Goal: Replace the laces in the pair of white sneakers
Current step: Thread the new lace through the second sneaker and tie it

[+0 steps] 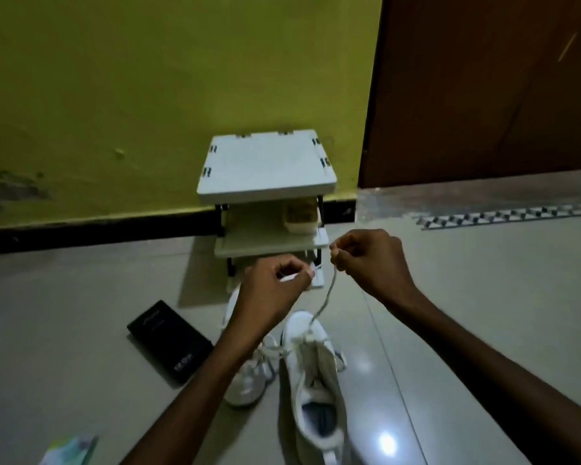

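Observation:
Two white sneakers stand side by side on the tiled floor. The right sneaker [316,391] points away from me, with its tongue open. The left sneaker [249,380] is partly hidden under my left forearm. A white lace [326,297] rises taut from the right sneaker's front eyelets to my right hand [366,256], which pinches it. My left hand [275,283] hovers above the sneakers and pinches the other white lace end between thumb and fingers.
A small white two-tier rack [265,169] stands against the green wall, with a box on its lower shelf. A black flat box [168,340] lies left of the sneakers. A pale packet [71,448] lies at the bottom left. A brown door [483,88] is at the right.

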### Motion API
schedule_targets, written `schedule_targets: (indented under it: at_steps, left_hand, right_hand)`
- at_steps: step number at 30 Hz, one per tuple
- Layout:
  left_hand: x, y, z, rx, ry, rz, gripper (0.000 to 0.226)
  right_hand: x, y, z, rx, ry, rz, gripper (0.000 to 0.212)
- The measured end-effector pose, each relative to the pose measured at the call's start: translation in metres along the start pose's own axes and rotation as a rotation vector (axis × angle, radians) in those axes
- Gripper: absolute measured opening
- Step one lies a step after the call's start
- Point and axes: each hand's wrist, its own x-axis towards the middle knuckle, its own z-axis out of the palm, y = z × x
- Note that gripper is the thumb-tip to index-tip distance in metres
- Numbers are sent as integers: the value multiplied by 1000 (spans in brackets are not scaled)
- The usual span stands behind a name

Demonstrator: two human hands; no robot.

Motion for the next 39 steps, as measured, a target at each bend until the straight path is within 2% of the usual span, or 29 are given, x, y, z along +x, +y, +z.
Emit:
schedule_targets:
  at_steps: [5, 10, 14, 17, 23, 28, 33, 39]
  left_hand:
    - [-30, -85, 46, 241, -140, -126, 6]
    - [-37, -119, 63, 335, -212, -214, 11]
    - [-31, -130, 71, 357, -218, -262, 9]
    - [-28, -136, 75, 348, -230, -265, 8]
    - [-35, -148, 84, 204, -198, -274, 5]
    - [-39, -147, 92, 296, -132, -248, 7]
    - [-37, -144, 95, 373, -126, -200, 8]
    - [-40, -136, 100, 430, -145, -177, 7]
  right_hand:
    - [-35, 79, 49, -199, -348, 280, 38]
    - [-66, 90, 81, -264, -573, 309, 43]
    - [-73, 86, 99, -395, -531, 254, 33]
    - [-69, 92, 104, -363, -502, 293, 20]
    - [-68, 122, 97, 129, -479, 520, 28]
    - [-63, 130, 98, 276, -535, 577, 26]
    - [-61, 128, 97, 236, -546, 566, 29]
    - [-59, 121, 96, -28, -610, 395, 23]
